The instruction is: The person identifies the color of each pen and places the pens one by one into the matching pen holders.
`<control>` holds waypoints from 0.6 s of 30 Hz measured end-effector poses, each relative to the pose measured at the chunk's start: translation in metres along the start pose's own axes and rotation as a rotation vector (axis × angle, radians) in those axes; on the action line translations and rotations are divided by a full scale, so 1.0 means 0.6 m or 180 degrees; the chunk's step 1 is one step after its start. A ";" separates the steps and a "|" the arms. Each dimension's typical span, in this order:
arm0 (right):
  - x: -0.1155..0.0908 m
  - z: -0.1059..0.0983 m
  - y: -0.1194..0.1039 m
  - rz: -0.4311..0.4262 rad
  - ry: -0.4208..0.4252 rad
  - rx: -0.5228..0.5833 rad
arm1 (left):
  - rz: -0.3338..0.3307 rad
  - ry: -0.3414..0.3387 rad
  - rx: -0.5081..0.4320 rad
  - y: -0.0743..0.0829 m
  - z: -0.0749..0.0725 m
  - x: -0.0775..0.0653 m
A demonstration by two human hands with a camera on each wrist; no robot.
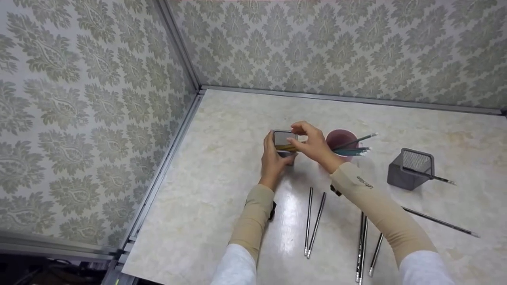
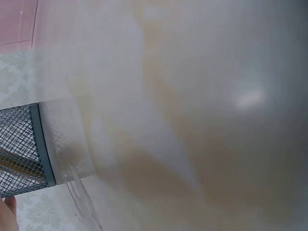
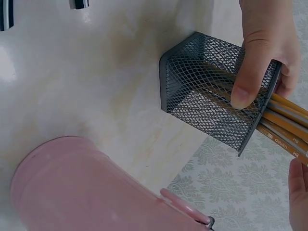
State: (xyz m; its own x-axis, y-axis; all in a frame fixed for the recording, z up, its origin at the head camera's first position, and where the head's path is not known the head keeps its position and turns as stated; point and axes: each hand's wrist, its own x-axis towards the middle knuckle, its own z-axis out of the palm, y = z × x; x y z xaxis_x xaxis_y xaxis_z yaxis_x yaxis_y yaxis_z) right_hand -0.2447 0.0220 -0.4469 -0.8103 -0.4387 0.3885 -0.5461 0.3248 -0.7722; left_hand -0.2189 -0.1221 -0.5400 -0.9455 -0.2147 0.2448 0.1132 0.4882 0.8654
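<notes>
My left hand (image 1: 273, 158) grips a dark mesh pencil holder (image 3: 207, 82) from the side, thumb pressed along its wall in the right wrist view. Several yellow pencils (image 3: 288, 127) lean inside the holder, their ends sticking out past the rim. At those ends is my right hand (image 1: 315, 144), its thumb beside the pencils and its forefinger raised apart from it. In the left wrist view the mesh wall (image 2: 19, 149) appears at the left edge, with a fingertip (image 2: 8, 211) below it.
A pink cup (image 1: 342, 138) beside my right hand holds several green pencils (image 1: 352, 151) and a dark one. Farther right stands another mesh holder (image 1: 408, 174) with a black pencil (image 1: 443, 180) in it. Several black pencils (image 1: 317, 225) lie on the table (image 1: 198, 198). Patterned walls (image 1: 277, 43) border it.
</notes>
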 end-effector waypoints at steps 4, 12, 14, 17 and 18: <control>-0.001 -0.002 -0.001 -0.0076 0.0053 -0.0001 | 0.0009 -0.0008 -0.0026 0.002 0.001 0.001; -0.007 -0.007 -0.002 -0.0289 0.0177 -0.0063 | 0.0109 0.0022 0.0025 0.001 0.002 0.002; -0.008 -0.007 -0.003 -0.0318 0.0200 -0.0085 | 0.0121 0.0028 0.0028 0.000 0.002 0.002; -0.008 -0.007 -0.003 -0.0372 0.0217 -0.0110 | 0.0100 0.0036 0.0014 -0.002 0.001 0.001; -0.008 -0.008 -0.004 -0.0392 0.0220 -0.0114 | 0.0094 0.0039 0.0006 -0.002 0.001 0.001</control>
State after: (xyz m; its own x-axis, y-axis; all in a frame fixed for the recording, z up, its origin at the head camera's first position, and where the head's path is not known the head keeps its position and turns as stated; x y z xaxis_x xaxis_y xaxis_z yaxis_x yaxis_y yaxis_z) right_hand -0.2405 0.0271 -0.4445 -0.7486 -0.4188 0.5140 -0.6487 0.3023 -0.6985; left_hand -0.2199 -0.1222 -0.5409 -0.9379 -0.2106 0.2757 0.1405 0.4962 0.8568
